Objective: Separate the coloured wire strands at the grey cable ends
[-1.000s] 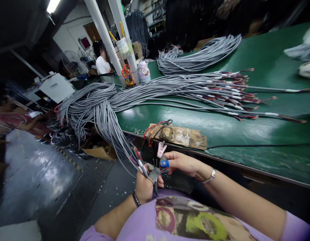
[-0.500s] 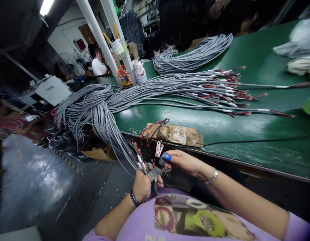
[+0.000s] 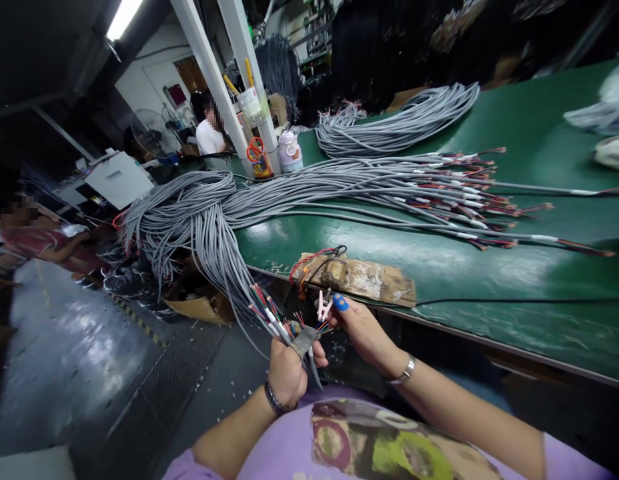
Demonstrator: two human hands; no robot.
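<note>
My left hand (image 3: 287, 373) is closed round several grey cables (image 3: 277, 328) with stripped, coloured wire ends. Grey tape (image 3: 304, 340) covers its thumb, and thin loose wires (image 3: 322, 327) fan out beyond it. By the table edge, a pink clip (image 3: 323, 307) sits just below the wooden board. My right hand (image 3: 359, 327), with blue tape on its thumb, pinches at this clip; the other fingertips are partly hidden.
A wooden board (image 3: 369, 280) with cords lies at the edge of the green table (image 3: 489, 273). Behind it stretches a large bundle of grey cables (image 3: 309, 187), its near part hanging off the table. A coiled bundle (image 3: 399, 123) and a lilac bottle (image 3: 289, 152) stand farther back. Two people are at the left.
My right hand has come up to the pink clip, its thumb now at the clip's side. My left hand keeps hold of the cables. The whole view has shifted slightly.
</note>
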